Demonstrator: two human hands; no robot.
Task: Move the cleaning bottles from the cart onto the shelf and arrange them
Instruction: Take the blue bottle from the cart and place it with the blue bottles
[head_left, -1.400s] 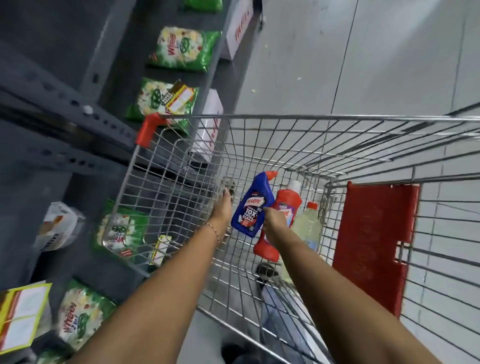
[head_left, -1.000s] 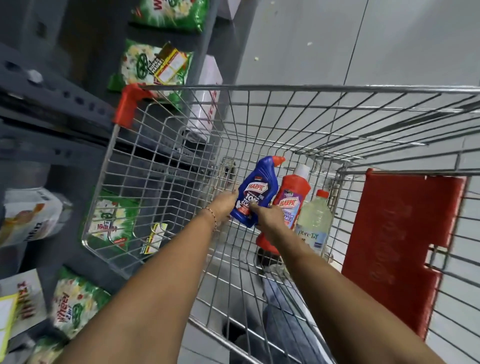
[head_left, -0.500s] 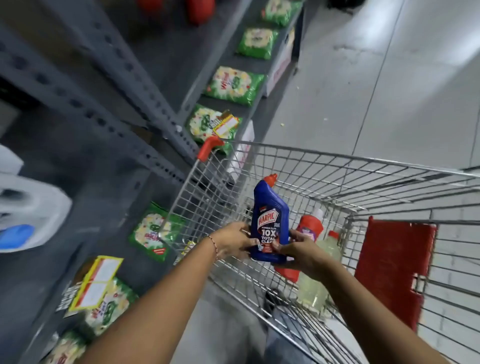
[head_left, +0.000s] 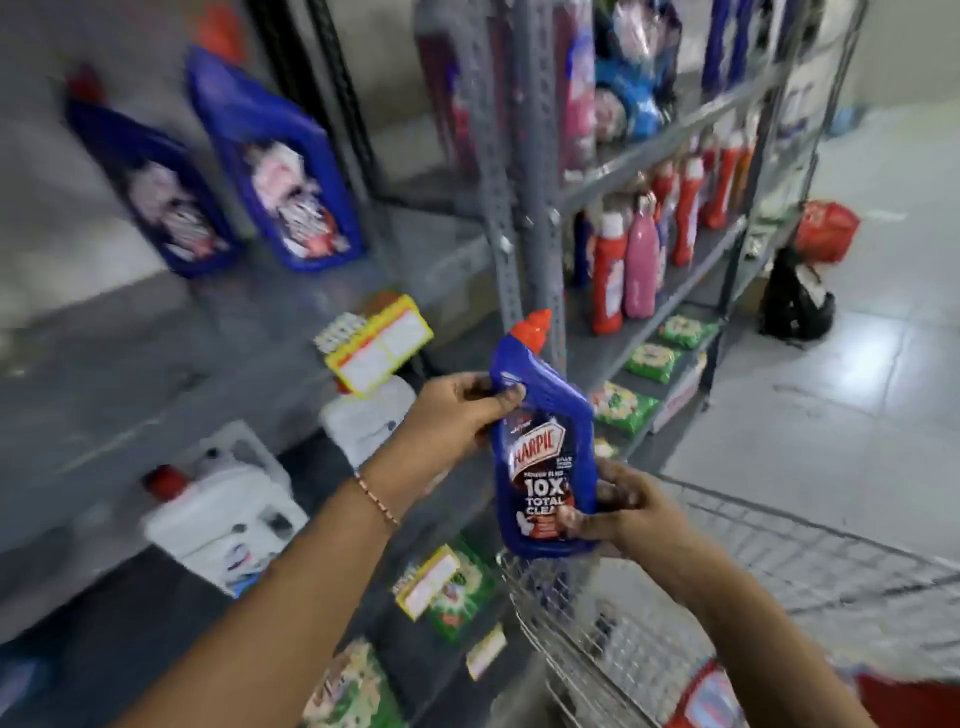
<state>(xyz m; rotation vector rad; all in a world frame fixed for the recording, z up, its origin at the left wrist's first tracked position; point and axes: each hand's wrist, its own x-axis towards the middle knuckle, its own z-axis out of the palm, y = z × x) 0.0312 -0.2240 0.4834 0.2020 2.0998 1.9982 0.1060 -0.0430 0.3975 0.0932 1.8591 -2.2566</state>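
Centrally, the blue bottle (head_left: 545, 452) stands nearly upright between both hands. Left hand (head_left: 457, 415) pinches its upper shoulder; right hand (head_left: 623, 512) grips its lower edge.

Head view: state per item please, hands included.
Blue bottle: lifted above the cart, held in both hands, cap on, tilted slightly.
Left hand: shut on the bottle's neck.
Right hand: shut on the bottle's lower body.
Cart: beside the shelf; contents too blurred to tell.
Two blue shelf bottles: standing, capped.
White jugs: lying on their sides.
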